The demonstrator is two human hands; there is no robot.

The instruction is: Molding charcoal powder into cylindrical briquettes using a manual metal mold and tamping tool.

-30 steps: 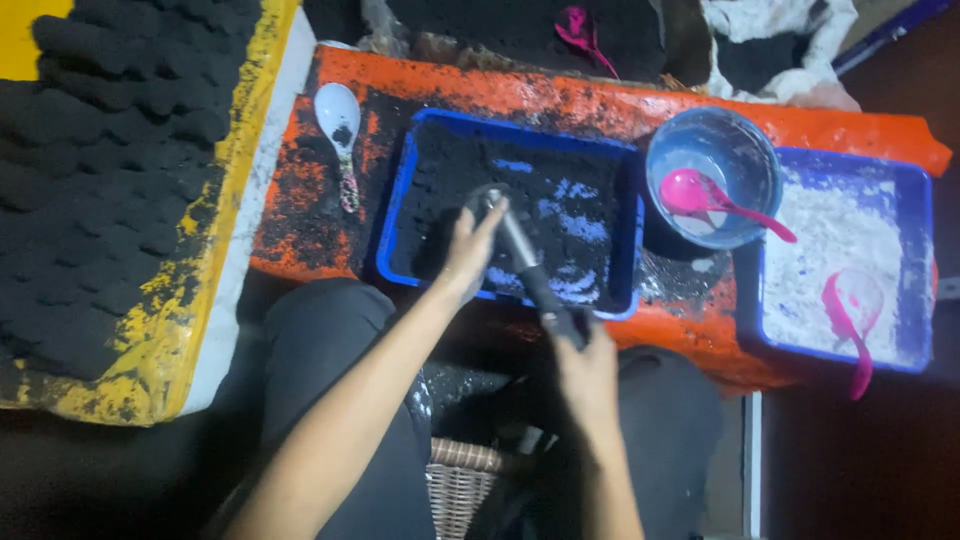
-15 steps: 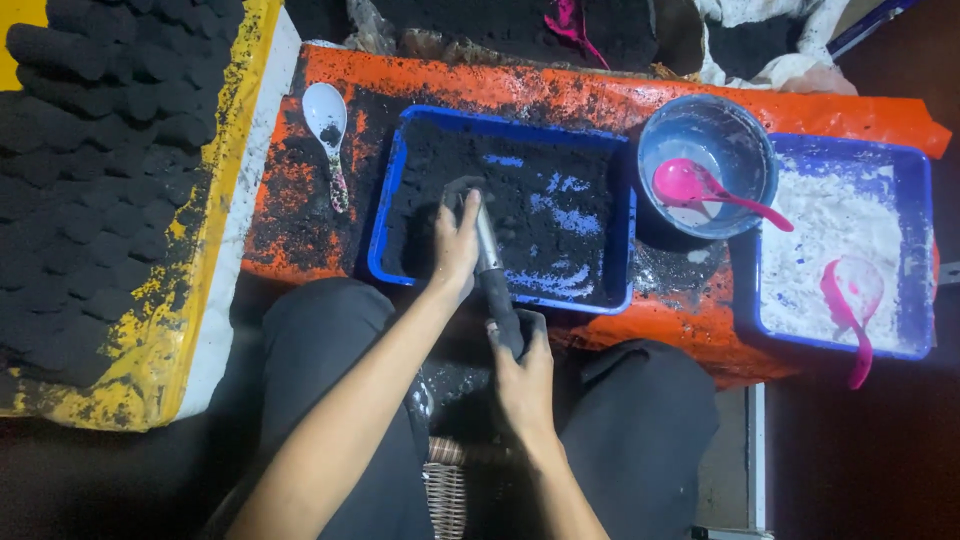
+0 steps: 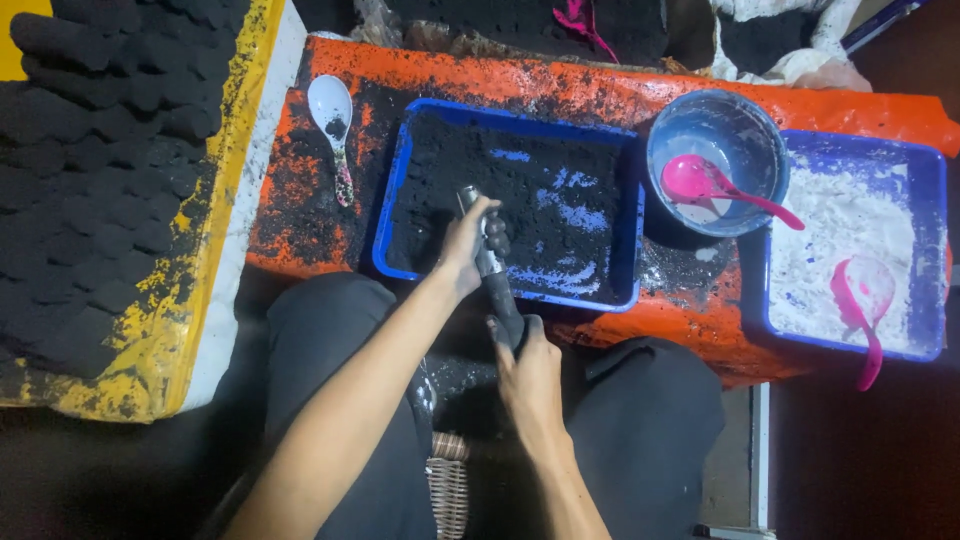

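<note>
Two hands work one tool over the near edge of the blue tray of black mix [image 3: 600, 190]. My right hand [image 3: 528, 362] is wrapped tight around the dark handle of the metal scoop [image 3: 488, 262], near my lap, and tilts the tool away from me so that its head sits in the black material at the near left part of the tray. My left hand [image 3: 470, 240] is curled over the scoop's head, fingers [image 3: 497, 238] closed against the metal and blackened, pressing on the material packed there; whether the head is full I cannot tell, since my palm hides it. The tray rests on the orange board [image 3: 560, 90], which is smeared with black dust. A white spoon [image 3: 333, 115] lies to the left of the tray, apart from it. To the right stands a grey bowl [image 3: 760, 130] holding a pink spoon [image 3: 705, 185], and beyond it a second blue tray of white powder [image 3: 930, 250] with another pink scoop [image 3: 862, 300] lying in it. Rows of dark formed lumps [image 3: 90, 150] cover the yellow-edged slab [image 3: 225, 170] at far left. As I judge it, the step in hand is packing the mix into the scoop head. The next move calls for keeping the head level and both grips firm while lifting it clear of the tray, so the compacted portion does not crumble.
</note>
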